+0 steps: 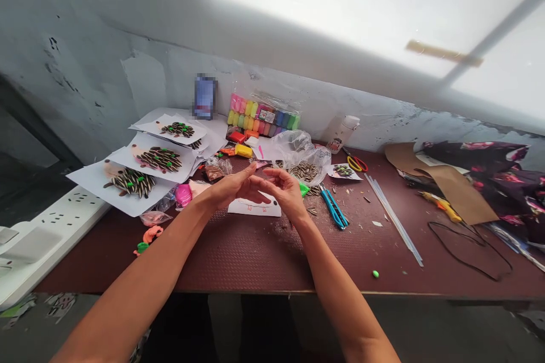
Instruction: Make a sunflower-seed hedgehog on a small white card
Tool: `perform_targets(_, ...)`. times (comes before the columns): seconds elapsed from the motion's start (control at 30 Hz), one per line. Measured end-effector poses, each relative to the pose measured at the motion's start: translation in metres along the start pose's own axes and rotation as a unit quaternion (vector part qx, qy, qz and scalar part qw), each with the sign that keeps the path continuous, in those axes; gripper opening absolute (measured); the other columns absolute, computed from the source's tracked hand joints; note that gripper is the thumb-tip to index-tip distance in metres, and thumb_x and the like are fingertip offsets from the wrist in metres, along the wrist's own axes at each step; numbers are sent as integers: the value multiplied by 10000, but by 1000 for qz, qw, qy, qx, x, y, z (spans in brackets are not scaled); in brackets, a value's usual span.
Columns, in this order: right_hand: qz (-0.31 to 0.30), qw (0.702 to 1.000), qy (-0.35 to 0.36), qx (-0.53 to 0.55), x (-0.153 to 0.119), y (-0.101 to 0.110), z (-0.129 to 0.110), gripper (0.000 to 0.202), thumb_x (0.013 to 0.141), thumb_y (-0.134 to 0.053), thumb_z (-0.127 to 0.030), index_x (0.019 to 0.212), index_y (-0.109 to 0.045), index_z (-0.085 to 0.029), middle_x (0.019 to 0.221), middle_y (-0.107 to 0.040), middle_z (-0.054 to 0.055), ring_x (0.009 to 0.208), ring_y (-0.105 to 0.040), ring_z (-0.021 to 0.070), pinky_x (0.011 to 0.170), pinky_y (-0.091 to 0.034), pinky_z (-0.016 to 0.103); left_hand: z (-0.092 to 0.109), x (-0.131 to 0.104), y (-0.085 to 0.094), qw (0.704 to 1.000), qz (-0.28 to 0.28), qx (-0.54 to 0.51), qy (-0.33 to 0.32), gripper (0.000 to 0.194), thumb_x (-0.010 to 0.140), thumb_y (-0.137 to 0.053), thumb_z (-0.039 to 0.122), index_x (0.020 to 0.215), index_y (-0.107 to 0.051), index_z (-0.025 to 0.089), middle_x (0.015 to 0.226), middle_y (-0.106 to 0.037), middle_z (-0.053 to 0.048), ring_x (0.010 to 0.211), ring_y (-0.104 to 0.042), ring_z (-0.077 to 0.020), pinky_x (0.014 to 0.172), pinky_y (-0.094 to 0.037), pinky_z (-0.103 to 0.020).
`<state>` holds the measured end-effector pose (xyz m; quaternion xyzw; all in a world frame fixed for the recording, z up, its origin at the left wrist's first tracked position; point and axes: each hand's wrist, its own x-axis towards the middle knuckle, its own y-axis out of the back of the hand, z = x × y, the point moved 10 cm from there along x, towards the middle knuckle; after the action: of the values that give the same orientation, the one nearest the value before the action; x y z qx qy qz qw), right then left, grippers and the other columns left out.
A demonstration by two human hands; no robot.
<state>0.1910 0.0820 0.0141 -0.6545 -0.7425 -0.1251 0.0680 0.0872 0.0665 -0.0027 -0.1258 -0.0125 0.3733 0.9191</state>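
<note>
My left hand point(238, 186) and my right hand point(284, 188) meet above a small white paper point(255, 208) with a red line drawing on it. The fingertips of both are close together, and what lies between them, if anything, is too small to make out. Right of my right hand lies a bit of green clay point(304, 189), near a heap of striped sunflower seeds point(305, 172). A blue utility knife point(334, 209) rests further right. Pink clay point(184, 195) sits left of my left wrist.
Seed-covered cards point(158, 160) are stacked at the left beside a white power strip point(63, 221). Coloured clay packs point(264, 116), a phone point(205, 96) and a bottle point(343, 133) stand by the wall. Glue sticks point(395, 221), scissors point(356, 163) and a yellow glue gun point(445, 207) lie right.
</note>
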Motion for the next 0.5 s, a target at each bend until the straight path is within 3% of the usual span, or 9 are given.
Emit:
perform_targets(0.2,17,998,61,15,-1,4,-18,232,762,-843,-487,830,-797,-270,1068,-701,56,1051,-645,220,901,-522,362,8,-2,5,999,14,-41,-18,656,869,-602,722,1108,-781,137,1210,-766,-183,1010,-761,-329,1005,-532,-465)
perform_targets(0.37,15,999,40,6,-2,3,-18,284,752,-837,-522,786,-763,-249,1098,-698,63,1049,-652,225,896,-535,368,8,-6,13,998,63,10,-8,471,792,-807,541,1046,-771,146,1089,-796,-147,920,-768,-260,904,-584,-395)
perform_targets(0.5,12,1000,24,14,-2,2,-16,345,718,-847,-567,770,-755,-238,1078,-721,66,1044,-663,232,904,-540,372,8,-8,19,995,90,37,-11,467,706,-883,550,897,-734,149,891,-784,-89,804,-751,-208,825,-610,-362)
